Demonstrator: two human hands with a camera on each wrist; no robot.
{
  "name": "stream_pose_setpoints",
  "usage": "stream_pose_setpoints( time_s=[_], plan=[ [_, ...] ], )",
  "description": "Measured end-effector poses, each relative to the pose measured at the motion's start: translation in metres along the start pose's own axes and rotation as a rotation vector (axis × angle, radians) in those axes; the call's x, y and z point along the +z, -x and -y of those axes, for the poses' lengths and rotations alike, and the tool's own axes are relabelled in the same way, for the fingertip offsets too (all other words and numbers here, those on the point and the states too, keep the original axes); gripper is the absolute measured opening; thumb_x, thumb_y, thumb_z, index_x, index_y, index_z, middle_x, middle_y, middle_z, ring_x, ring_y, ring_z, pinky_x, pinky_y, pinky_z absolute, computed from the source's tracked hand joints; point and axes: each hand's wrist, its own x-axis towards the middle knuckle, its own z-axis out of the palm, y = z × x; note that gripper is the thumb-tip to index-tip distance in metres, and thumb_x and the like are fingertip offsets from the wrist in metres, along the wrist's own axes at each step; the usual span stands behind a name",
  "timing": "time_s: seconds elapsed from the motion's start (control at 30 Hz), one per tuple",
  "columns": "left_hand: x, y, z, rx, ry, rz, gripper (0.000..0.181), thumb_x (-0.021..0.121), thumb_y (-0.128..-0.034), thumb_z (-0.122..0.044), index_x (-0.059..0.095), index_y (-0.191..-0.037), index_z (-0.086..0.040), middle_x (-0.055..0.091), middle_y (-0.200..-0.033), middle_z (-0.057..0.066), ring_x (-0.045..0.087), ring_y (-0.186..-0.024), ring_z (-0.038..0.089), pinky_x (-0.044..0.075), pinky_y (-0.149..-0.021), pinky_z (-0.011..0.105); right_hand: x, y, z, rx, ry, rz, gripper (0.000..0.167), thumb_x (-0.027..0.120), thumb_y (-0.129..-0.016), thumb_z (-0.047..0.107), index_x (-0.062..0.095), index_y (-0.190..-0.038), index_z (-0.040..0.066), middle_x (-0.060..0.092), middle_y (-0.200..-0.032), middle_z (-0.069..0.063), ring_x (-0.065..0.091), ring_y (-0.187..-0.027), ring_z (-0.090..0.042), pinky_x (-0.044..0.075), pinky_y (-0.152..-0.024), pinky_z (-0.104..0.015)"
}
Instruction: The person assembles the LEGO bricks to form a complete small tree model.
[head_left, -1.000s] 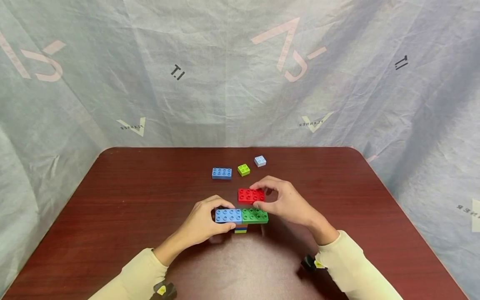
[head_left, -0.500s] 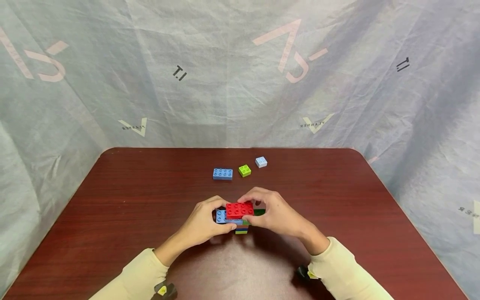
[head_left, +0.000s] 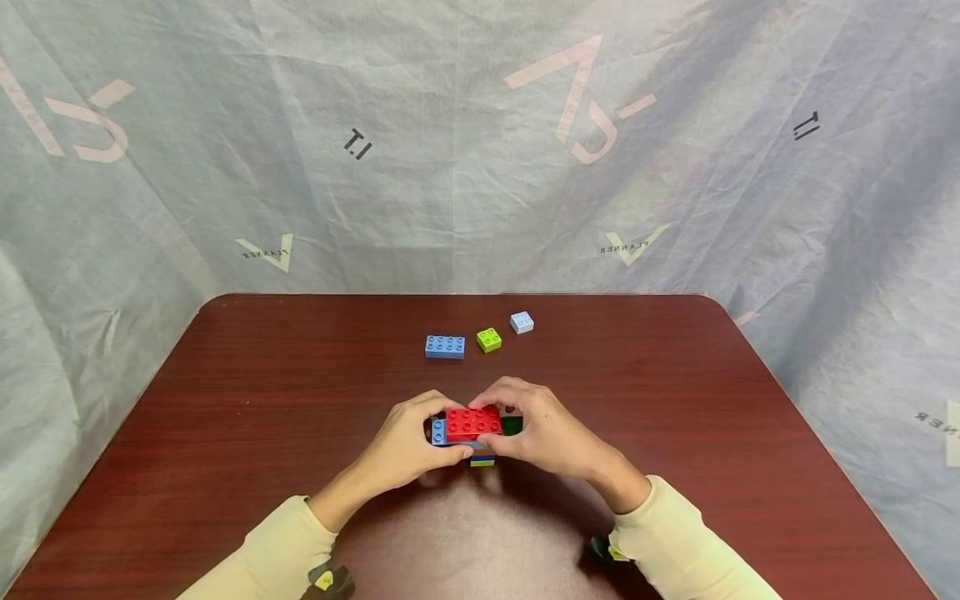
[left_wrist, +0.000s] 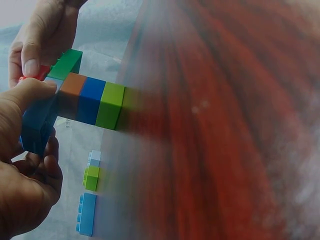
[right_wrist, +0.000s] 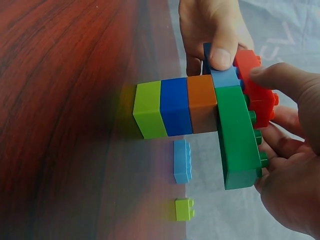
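My left hand (head_left: 408, 442) grips the light blue brick (head_left: 438, 431), which sits beside a green brick (right_wrist: 237, 137) on top of a column. That column has an orange brick (right_wrist: 202, 105), a dark blue brick (right_wrist: 176, 106) and a lime brick (right_wrist: 150, 110) at its foot. With thumb and fingers my right hand (head_left: 551, 433) pinches a red brick (head_left: 472, 422) over the light blue and green ones. In the right wrist view the red brick looks slightly tilted; whether it is fully seated I cannot tell.
Behind the hands on the brown table (head_left: 300, 367) lie a blue brick (head_left: 445, 347), a small lime brick (head_left: 489, 340) and a small pale blue brick (head_left: 522, 322). A grey cloth (head_left: 450, 167) hangs beyond the table's far edge.
My right hand has carried the red brick left and toward me, from behind the green brick to over the joint of the light blue and green bricks. My left hand has stayed in place.
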Motion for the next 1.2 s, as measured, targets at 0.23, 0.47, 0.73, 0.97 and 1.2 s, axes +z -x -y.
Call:
stream_pose_setpoints(
  time_s=[0.23, 0.47, 0.73, 0.97, 1.2],
  plan=[
    [-0.007, 0.000, -0.001, 0.022, 0.000, 0.005, 0.042, 0.091, -0.0785, -0.033, 0.073, -0.115, -0.024, 0.068, -0.104, -0.010, 0.060, -0.087, 0.007, 0.054, -0.074, 0.024, 0.001, 0.000, 0.000, -0.018, 0.033, -0.010, 0.033, 0.085, -0.084, 0.015, 0.072, -0.114, 0.016, 0.071, -0.112, 0.007, 0.065, -0.098, -0.005, 0.056, -0.084, -0.025],
    [-0.019, -0.001, -0.002, 0.080, 0.013, -0.042, 0.036, 0.091, -0.0777, -0.030, 0.073, -0.109, -0.031, 0.067, -0.100, -0.015, 0.060, -0.087, 0.006, 0.052, -0.071, 0.027, 0.002, -0.001, -0.001, -0.027, 0.017, -0.007, 0.033, 0.085, -0.084, 0.014, 0.072, -0.114, 0.014, 0.071, -0.112, 0.004, 0.065, -0.095, -0.006, 0.058, -0.079, -0.025],
    [-0.020, -0.002, -0.002, 0.103, 0.028, -0.037, 0.033, 0.091, -0.0783, -0.028, 0.074, -0.107, -0.027, 0.068, -0.095, -0.013, 0.061, -0.083, 0.006, 0.051, -0.067, 0.024, 0.002, 0.003, -0.003, -0.013, -0.026, -0.018, 0.035, 0.086, -0.084, 0.014, 0.071, -0.116, 0.016, 0.071, -0.112, 0.006, 0.066, -0.095, -0.006, 0.059, -0.083, -0.029],
    [-0.022, -0.002, -0.002, 0.075, 0.047, -0.014, 0.031, 0.090, -0.0798, -0.028, 0.073, -0.105, -0.028, 0.068, -0.097, -0.012, 0.062, -0.085, 0.008, 0.052, -0.068, 0.025, 0.001, 0.006, -0.007, 0.023, -0.065, -0.027, 0.034, 0.086, -0.084, 0.016, 0.072, -0.115, 0.018, 0.071, -0.112, 0.008, 0.069, -0.103, -0.008, 0.060, -0.092, -0.043],
    [-0.021, -0.002, -0.002, 0.045, 0.076, -0.008, 0.031, 0.090, -0.0797, -0.028, 0.073, -0.105, -0.028, 0.069, -0.097, -0.009, 0.061, -0.080, 0.014, 0.050, -0.062, 0.024, 0.001, 0.010, -0.012, 0.063, -0.120, -0.032, 0.034, 0.087, -0.085, 0.019, 0.072, -0.115, 0.020, 0.072, -0.112, 0.009, 0.070, -0.105, -0.008, 0.060, -0.092, -0.038]
  ],
)
